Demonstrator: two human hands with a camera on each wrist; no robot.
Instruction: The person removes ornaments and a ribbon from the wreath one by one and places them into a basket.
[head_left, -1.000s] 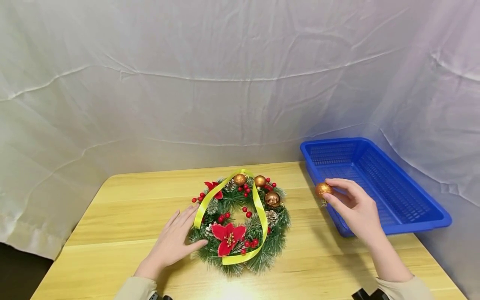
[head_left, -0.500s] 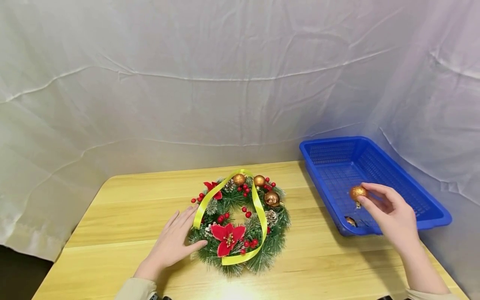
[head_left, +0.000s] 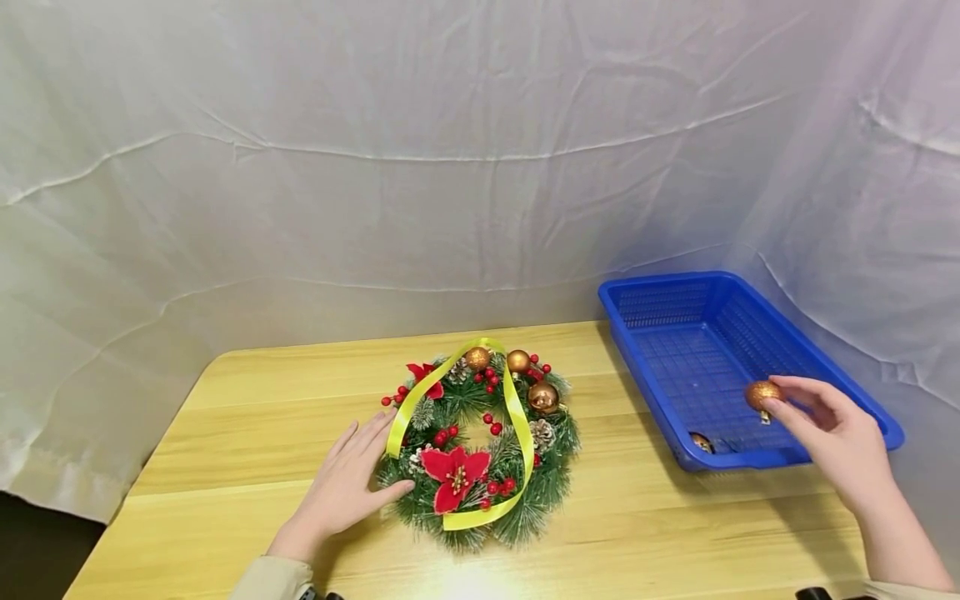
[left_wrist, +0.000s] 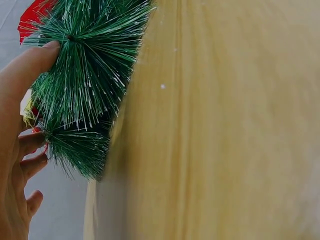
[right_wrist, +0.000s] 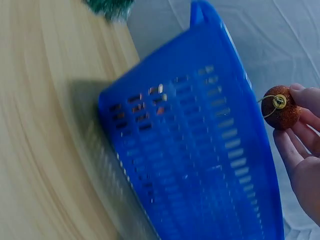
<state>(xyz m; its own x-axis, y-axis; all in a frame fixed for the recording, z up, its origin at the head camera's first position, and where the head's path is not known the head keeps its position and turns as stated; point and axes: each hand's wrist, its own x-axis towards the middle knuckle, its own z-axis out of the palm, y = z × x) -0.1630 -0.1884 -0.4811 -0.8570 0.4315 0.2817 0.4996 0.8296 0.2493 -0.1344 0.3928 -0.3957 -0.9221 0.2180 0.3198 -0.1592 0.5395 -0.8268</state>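
Note:
Between thumb and fingertips my right hand (head_left: 843, 437) pinches a glittery copper Christmas bauble (head_left: 763, 396). It hangs over the near right part of the blue plastic basket (head_left: 637, 367), its gold cap and thread loop (right_wrist: 278, 102) showing in the right wrist view. A green Christmas wreath (head_left: 551, 479) lies mid-table, with a red poinsettia (head_left: 456, 478), red berries, pine cones, bronze baubles (head_left: 543, 397) and a loose yellow ribbon (head_left: 521, 417). My left hand (head_left: 341, 483) rests against its left side, fingers extended, thumb (left_wrist: 42, 59) on the green needles.
Inside the basket's near left corner lies another bronze bauble (head_left: 702, 442). The basket stands at the right end of the wooden table (head_left: 247, 433). White cloth (head_left: 450, 217) hangs behind the table and along its sides.
My right hand has carried the bauble rightward, from the basket's left rim to above its near right part. The bauble in the corner has come into view. My left hand stays put.

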